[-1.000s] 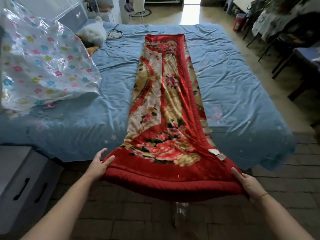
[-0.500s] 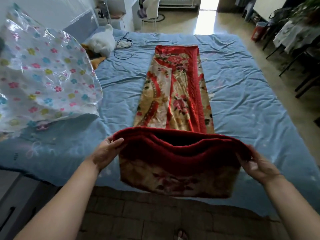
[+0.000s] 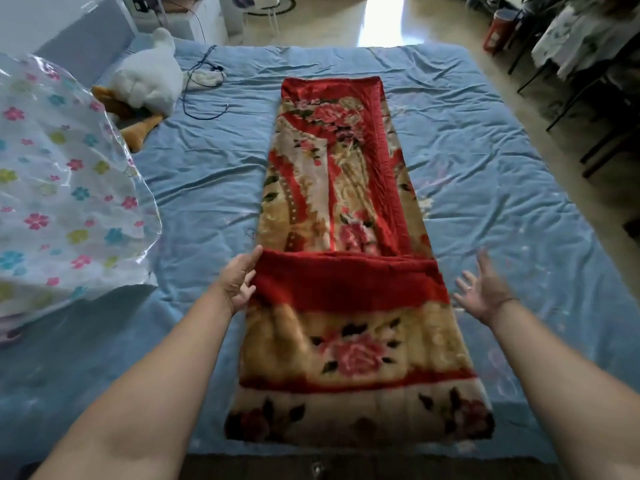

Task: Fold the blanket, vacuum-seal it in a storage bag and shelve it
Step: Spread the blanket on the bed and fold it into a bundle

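Lying lengthwise down the middle of the frame on the blue bed (image 3: 485, 174): the blanket (image 3: 343, 188), a long narrow strip, its near end doubled over the lower half with the red hem crossing at centre. Touching that hem's left corner: the left hand (image 3: 240, 284), fingers seemingly curling on the edge, though blurred. Hovering just right of the hem, apart from it: the right hand (image 3: 485, 289), fingers spreading, palm showing. Billowing at the left edge: the flowered bag (image 3: 62, 188). Resting upper left: a plush duck (image 3: 149, 81).

Home bedroom, blue-sheeted bed (image 3: 485, 174), plush duck (image 3: 149, 81), tiled floor (image 3: 433, 19)
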